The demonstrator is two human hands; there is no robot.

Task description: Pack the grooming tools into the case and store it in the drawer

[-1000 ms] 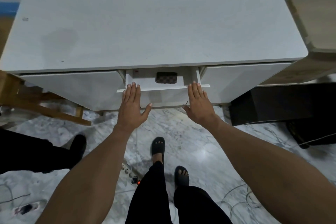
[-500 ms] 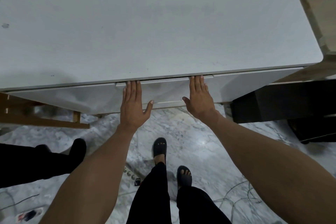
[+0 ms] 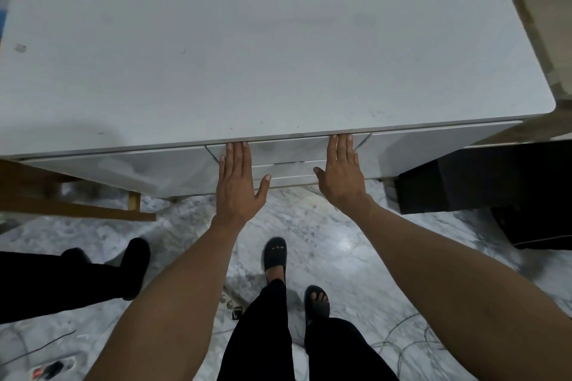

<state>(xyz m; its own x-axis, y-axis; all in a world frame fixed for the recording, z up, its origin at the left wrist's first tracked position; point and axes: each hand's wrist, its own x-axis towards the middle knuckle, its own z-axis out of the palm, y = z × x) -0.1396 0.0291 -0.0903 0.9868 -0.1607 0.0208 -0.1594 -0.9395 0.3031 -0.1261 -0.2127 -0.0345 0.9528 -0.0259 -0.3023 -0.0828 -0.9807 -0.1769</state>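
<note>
The scene is dimly and evenly lit, with a cool grey cast. A soft glare patch is seen on the marble floor (image 3: pixel 346 246), which suggests light from overhead. A broad, faint shadow is cast on the near left part of the white tabletop (image 3: pixel 278 56). Deep shade is found under the table, and the dark box (image 3: pixel 483 176) at the right is nearly featureless. Straight edges are bowed by the wide lens, most strongly toward the corners. Slight softness and compression smearing are noticed throughout, especially at the frame edges.
</note>
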